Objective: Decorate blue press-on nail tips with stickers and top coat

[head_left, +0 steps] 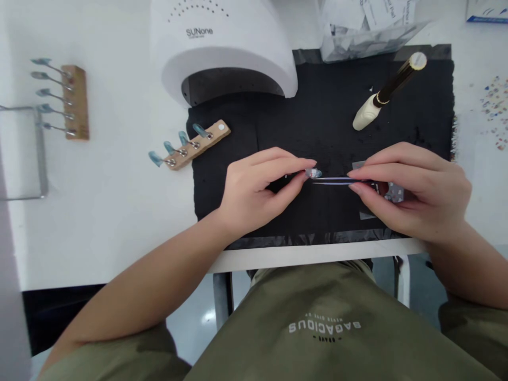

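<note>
A: Nearest?
B: Olive cloth shirt (305, 296), then edge of smooth white bench (119, 227). Two bare hands: left hand (254, 190), right hand (424, 190), both over creased black cloth (278, 121).
A: Fingers?
B: Left thumb and forefinger pinched on glossy, curved nail tip (314, 173), above the cloth. Right ones clamped on slim tweezers (333, 179), prongs slightly apart, ends by the nail tip. Touching? Can't tell.
A: Farther?
B: Clear sheet (367, 215) partly under right hand. Wooden near block (201, 146), wooden far block (81, 103). Bottle (384, 92), cream body, dark cap. Rounded white plastic lamp (226, 34), clear plastic box (365, 50).
A: Counts?
B: One held tip, one tweezers, two blocks: four teal tips (169, 146) near, five far. One each: bottle, lamp, box.
</note>
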`<state>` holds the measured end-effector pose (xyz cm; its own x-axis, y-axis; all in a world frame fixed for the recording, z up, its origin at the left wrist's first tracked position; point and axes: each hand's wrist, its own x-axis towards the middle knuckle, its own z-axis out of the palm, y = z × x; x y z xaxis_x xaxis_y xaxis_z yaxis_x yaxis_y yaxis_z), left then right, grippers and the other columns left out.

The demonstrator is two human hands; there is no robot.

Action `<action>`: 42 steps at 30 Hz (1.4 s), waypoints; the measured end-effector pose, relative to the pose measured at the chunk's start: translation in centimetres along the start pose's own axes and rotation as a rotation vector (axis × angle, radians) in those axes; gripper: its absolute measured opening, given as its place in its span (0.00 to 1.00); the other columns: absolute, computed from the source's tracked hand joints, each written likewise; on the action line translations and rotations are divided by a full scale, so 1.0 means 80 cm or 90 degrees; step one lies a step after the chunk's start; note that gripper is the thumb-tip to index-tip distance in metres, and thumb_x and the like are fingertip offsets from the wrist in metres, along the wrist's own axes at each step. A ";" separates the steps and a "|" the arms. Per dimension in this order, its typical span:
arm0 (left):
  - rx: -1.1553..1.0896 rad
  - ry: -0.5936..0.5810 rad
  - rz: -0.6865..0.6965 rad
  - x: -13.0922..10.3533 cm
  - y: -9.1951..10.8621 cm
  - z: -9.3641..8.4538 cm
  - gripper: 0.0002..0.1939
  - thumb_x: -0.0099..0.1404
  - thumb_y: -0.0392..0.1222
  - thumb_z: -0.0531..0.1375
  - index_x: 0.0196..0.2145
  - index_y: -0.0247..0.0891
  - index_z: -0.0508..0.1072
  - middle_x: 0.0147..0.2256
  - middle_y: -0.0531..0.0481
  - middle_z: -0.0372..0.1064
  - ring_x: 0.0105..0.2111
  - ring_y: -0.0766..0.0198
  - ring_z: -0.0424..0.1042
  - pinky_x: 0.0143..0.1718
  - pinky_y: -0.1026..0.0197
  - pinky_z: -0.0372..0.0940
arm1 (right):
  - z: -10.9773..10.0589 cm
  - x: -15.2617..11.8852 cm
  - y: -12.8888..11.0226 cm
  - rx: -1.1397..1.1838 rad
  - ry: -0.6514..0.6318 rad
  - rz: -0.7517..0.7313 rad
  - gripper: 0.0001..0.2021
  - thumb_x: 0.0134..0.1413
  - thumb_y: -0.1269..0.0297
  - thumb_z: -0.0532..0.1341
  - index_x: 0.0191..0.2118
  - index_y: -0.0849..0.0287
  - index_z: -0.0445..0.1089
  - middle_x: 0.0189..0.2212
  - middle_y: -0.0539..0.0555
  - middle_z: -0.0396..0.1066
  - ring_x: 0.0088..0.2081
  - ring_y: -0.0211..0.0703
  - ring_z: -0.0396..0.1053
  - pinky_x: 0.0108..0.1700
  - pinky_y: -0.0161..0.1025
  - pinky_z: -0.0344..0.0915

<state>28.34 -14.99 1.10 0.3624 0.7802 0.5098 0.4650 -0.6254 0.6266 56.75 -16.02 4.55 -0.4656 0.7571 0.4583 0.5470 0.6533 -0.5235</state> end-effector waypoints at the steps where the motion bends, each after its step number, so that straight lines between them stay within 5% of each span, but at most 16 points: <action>1: 0.001 0.000 -0.001 0.000 0.000 0.000 0.09 0.79 0.36 0.68 0.49 0.45 0.90 0.43 0.50 0.90 0.38 0.63 0.87 0.41 0.62 0.82 | 0.000 0.000 0.000 -0.002 0.000 -0.001 0.13 0.67 0.70 0.72 0.49 0.42 0.86 0.41 0.50 0.87 0.37 0.47 0.84 0.35 0.45 0.81; 9: -0.012 0.003 -0.001 0.000 0.000 0.000 0.09 0.79 0.35 0.69 0.49 0.44 0.90 0.43 0.50 0.90 0.38 0.63 0.88 0.42 0.62 0.83 | 0.004 -0.001 0.004 0.011 -0.010 -0.006 0.09 0.68 0.69 0.72 0.49 0.47 0.86 0.41 0.53 0.87 0.38 0.45 0.84 0.36 0.42 0.81; 33: -0.045 0.000 0.013 0.000 0.003 0.001 0.10 0.78 0.32 0.69 0.48 0.44 0.89 0.43 0.52 0.90 0.39 0.64 0.88 0.43 0.63 0.83 | 0.004 0.000 0.006 0.021 -0.018 0.017 0.10 0.70 0.68 0.72 0.49 0.42 0.87 0.41 0.51 0.87 0.39 0.47 0.83 0.37 0.45 0.79; 42: 0.008 -0.004 -0.003 -0.003 0.000 0.001 0.08 0.81 0.39 0.68 0.48 0.45 0.90 0.41 0.50 0.90 0.37 0.63 0.87 0.40 0.61 0.83 | -0.003 0.002 0.002 0.028 -0.015 0.009 0.12 0.68 0.69 0.73 0.50 0.41 0.87 0.41 0.49 0.87 0.38 0.47 0.84 0.35 0.45 0.79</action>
<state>28.28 -15.17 0.93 0.3644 0.7836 0.5032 0.4765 -0.6211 0.6222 56.90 -15.82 4.71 -0.4740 0.7663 0.4337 0.5230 0.6413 -0.5615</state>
